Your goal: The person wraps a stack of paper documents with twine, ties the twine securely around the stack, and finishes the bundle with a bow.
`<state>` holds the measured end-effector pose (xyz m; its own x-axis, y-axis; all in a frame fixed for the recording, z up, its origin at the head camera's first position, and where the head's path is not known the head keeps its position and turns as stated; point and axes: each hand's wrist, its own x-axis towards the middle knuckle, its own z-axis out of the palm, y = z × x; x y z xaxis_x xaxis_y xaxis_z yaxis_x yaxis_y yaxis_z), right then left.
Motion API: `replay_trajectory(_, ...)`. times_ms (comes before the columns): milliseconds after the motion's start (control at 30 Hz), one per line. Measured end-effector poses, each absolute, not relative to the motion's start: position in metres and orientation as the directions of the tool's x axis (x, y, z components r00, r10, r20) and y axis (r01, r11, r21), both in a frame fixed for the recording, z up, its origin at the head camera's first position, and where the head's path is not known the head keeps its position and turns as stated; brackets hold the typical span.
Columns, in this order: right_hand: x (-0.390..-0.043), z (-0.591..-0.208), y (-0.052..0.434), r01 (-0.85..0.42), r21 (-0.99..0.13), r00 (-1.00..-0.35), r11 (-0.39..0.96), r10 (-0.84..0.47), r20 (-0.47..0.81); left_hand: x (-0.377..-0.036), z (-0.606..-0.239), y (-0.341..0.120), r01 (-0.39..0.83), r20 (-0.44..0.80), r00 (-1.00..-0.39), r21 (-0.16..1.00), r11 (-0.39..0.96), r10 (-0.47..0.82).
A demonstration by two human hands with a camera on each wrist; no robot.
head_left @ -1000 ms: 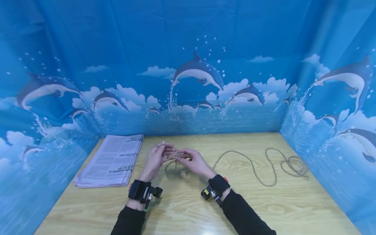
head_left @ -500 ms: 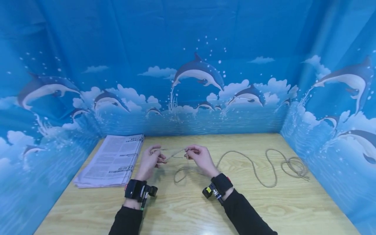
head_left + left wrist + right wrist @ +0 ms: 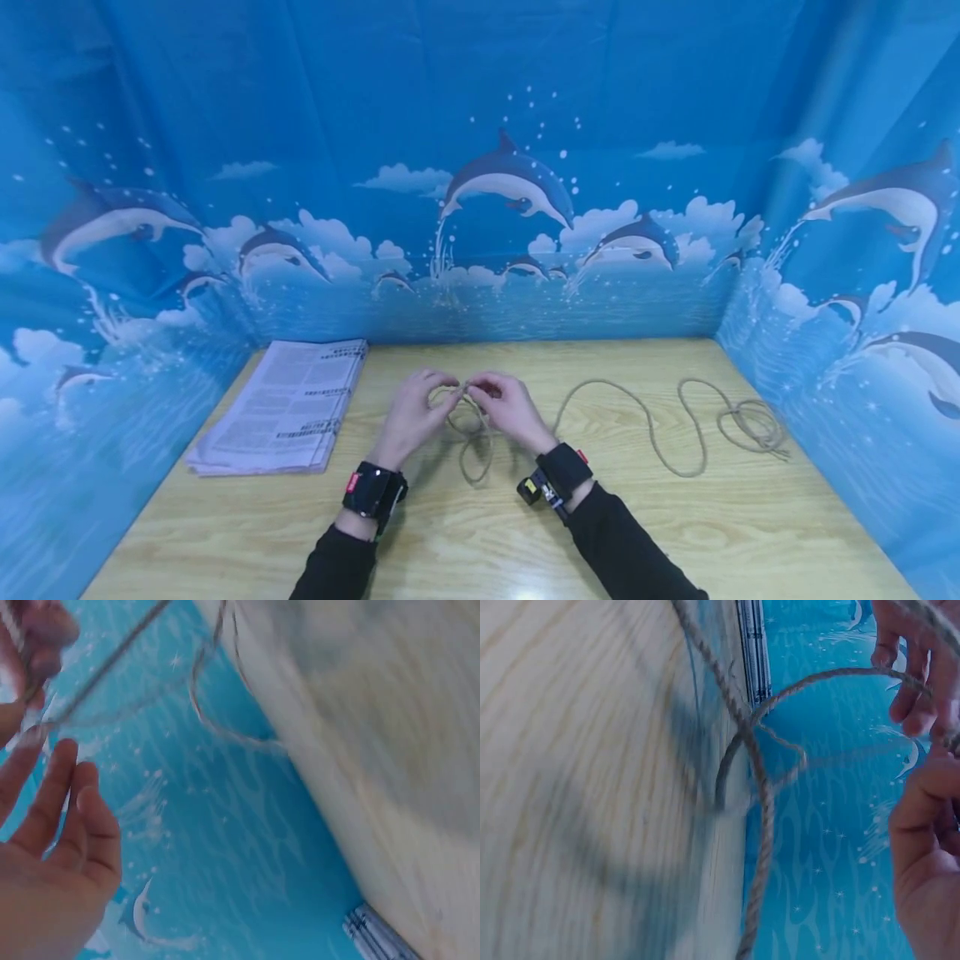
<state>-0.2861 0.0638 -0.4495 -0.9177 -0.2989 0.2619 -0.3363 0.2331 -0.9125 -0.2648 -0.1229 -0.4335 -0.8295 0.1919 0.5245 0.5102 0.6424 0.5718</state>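
A thin tan twisted cord [image 3: 649, 427] runs from the hands across the table to the right. My left hand [image 3: 416, 417] pinches it between thumb and forefinger. Opposite, my right hand [image 3: 513, 411] also pinches the cord, its fingertips meeting those of the left. Below them the cord hangs in crossed loops, with a lower loop near the tabletop. In the left wrist view the outer fingers of the left hand [image 3: 67, 840] are extended off the cord. The right wrist view has the crossing strands [image 3: 762, 787] up close, with the right hand [image 3: 930, 855] at the edge.
A stack of printed sheets [image 3: 273, 412] lies at the table's left. The cord's far end lies in a loose coil [image 3: 759, 429] at the right. Behind and beside the wooden table [image 3: 480, 550] hangs a blue dolphin-print curtain [image 3: 480, 308].
The hands first moved apart, stretching cord strands between them. Since then the left hand has moved right and turned over to meet the right hand; larger loops now hang below.
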Motion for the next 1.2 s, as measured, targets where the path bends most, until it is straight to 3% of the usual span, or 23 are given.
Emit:
replay_trajectory(200, -0.286, -0.453, 0.063, -0.354, -0.901, -0.894, 0.251, -0.373, 0.247, -0.262, -0.44, -0.12, 0.375, 0.298, -0.926, 0.795, 0.477, 0.231)
replay_trajectory(333, -0.287, -0.455, 0.064, -0.359, -0.903, -0.886, 0.235, -0.39, 0.25, -0.263, -0.442, -0.121, 0.303, 0.193, -0.939, 0.856, 0.418, 0.285)
replay_trajectory(467, -0.29, -0.454, 0.067, -0.386, -0.885, -0.889, 0.26, -0.362, 0.282, -0.268, -0.442, -0.126, 0.375, 0.249, -0.919, 0.789, 0.486, 0.304)
replay_trajectory(567, -0.292, -0.453, 0.072, -0.404, -0.862, -0.902, 0.305, -0.291, 0.32, -0.272, -0.442, -0.135, 0.39, 0.331, -0.92, 0.701, 0.597, 0.212)
replay_trajectory(767, -0.296, -0.454, 0.081, -0.37, -0.881, -0.923, 0.296, -0.226, 0.312, -0.27, -0.444, -0.155, 0.211, 0.387, -0.922, 0.558, 0.803, -0.026)
replay_trajectory(900, -0.295, -0.455, 0.079, -0.388, -0.869, -0.913, 0.307, -0.261, 0.315, -0.266, -0.439, -0.145, 0.322, 0.407, -0.911, 0.594, 0.737, 0.07)
replay_trajectory(1067, -0.29, -0.453, 0.072, -0.541, -0.748, -0.839, 0.384, -0.312, 0.447, -0.262, -0.433, -0.118, 0.496, 0.485, -0.849, 0.596, 0.632, 0.208)
replay_trajectory(1200, -0.286, -0.453, 0.069, -0.588, -0.701, -0.808, 0.403, -0.316, 0.497, -0.262, -0.437, -0.11, 0.49, 0.48, -0.856, 0.63, 0.602, 0.194)
